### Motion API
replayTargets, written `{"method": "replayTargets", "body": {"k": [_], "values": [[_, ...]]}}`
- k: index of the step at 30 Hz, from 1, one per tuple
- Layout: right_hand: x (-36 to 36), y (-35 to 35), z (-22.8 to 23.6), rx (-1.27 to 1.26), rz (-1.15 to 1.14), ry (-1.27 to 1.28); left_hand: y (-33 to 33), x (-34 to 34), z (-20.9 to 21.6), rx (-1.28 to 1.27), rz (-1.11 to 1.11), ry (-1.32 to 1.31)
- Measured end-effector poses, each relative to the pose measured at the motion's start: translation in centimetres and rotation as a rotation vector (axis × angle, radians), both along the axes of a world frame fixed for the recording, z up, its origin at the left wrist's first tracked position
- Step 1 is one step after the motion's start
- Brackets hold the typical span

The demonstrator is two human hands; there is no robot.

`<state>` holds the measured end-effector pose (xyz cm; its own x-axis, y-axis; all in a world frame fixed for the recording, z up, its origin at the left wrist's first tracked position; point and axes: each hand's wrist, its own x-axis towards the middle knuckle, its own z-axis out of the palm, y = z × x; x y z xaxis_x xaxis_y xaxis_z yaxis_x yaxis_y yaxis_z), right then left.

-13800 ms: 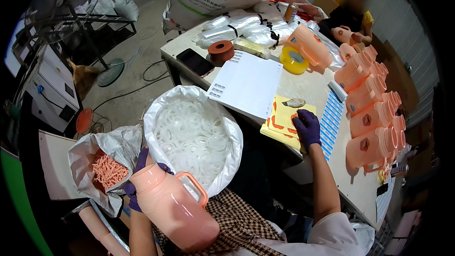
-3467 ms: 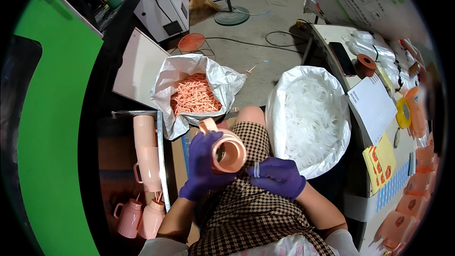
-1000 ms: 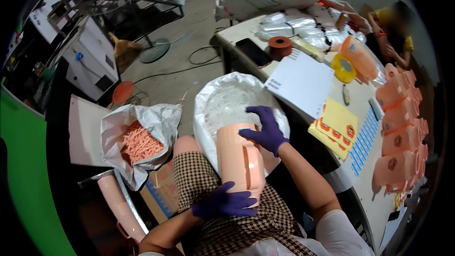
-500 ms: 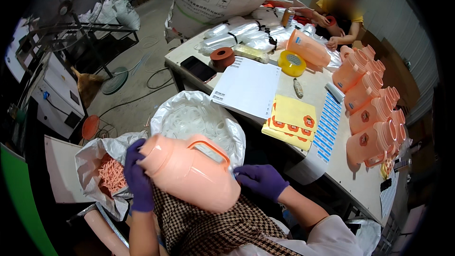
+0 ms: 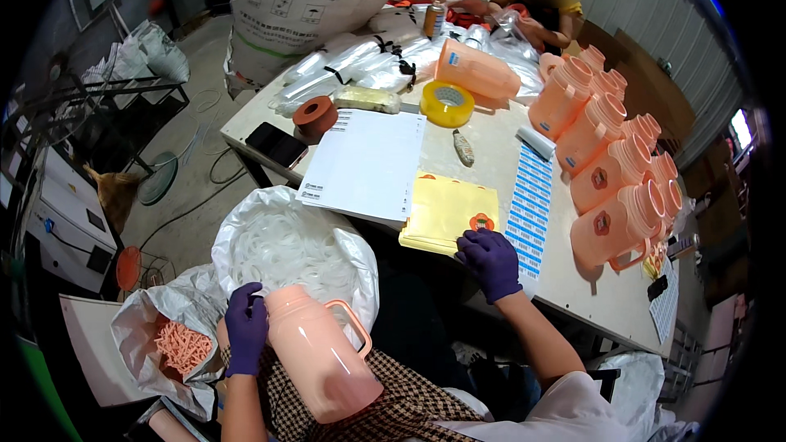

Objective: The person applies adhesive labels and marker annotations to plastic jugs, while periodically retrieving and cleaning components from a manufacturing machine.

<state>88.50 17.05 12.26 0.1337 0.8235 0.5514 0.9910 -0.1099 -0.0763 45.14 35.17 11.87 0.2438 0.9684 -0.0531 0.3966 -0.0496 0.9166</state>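
Note:
A glossy peach plastic jug (image 5: 321, 360) with a looped handle lies tilted across my lap, its base toward the lower right. My purple-gloved left hand (image 5: 246, 331) is closed at the jug's neck; part of its grip is hidden. On the table, my purple-gloved right hand (image 5: 491, 265) has bent fingers pressed at the near edge of the yellow sticker sheets (image 5: 446, 200). A red-orange flower sticker (image 5: 483, 222) shows just beyond the fingertips. Beside the sheets runs a strip of blue-and-white labels (image 5: 529, 211).
Several peach jugs (image 5: 610, 165) stand along the right side. White paper (image 5: 364, 160), yellow tape (image 5: 447, 104), brown tape (image 5: 315, 116) and a phone (image 5: 277, 145) lie on the table. Below are a sack of clear rings (image 5: 282, 258) and a bag of peach pieces (image 5: 184, 348). A person (image 5: 540, 16) sits opposite.
My right hand has left the jug's side and reached up to the yellow sticker sheets. The jug has dropped lower and turned more upright in my left hand. The whole view has shifted right.

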Motion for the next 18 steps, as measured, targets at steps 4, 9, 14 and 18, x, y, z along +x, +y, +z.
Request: {"method": "replayTargets", "body": {"k": [4, 9, 14, 18], "values": [[0.3, 0.4, 2.4, 0.168, 0.033, 0.399, 0.1, 1.0, 3.9, 0.689, -0.159, 0.18], [8.0, -0.1, 0.6, 0.08, 0.016, 0.361, -2.7, 9.7, 11.1, 0.84, -0.521, -0.016], [8.1, 1.8, 0.2, -0.048, -0.128, 0.65, -3.6, 18.2, 12.1, 0.916, -0.876, -0.085], [9.7, 4.2, 1.5, -0.284, -0.249, 0.836, -2.1, 25.8, 8.9, 0.977, -0.969, -0.037]]}}
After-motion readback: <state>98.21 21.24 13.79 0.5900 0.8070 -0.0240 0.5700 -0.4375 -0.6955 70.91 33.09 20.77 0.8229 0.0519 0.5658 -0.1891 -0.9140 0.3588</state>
